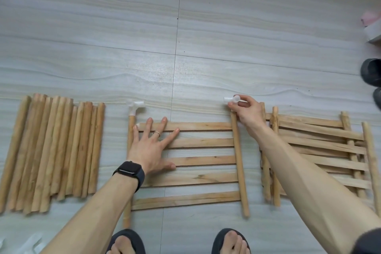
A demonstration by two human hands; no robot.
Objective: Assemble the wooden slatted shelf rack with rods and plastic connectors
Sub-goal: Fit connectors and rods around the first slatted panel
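Observation:
A wooden slatted shelf panel (203, 161) lies flat on the floor in front of me. My left hand (153, 146) presses flat on its slats near the left side rod, fingers spread. A white plastic connector (135, 107) sits on the top end of that left rod. My right hand (246, 112) pinches a second white plastic connector (232, 100) at the top end of the panel's right side rod (239, 161).
A row of loose wooden rods (53, 150) lies to the left. A stack of more slatted panels (317, 150) lies to the right. More white plastic connectors (28, 243) show at the bottom left. My sandalled feet (231, 241) are at the bottom; dark shoes (372, 72) sit far right.

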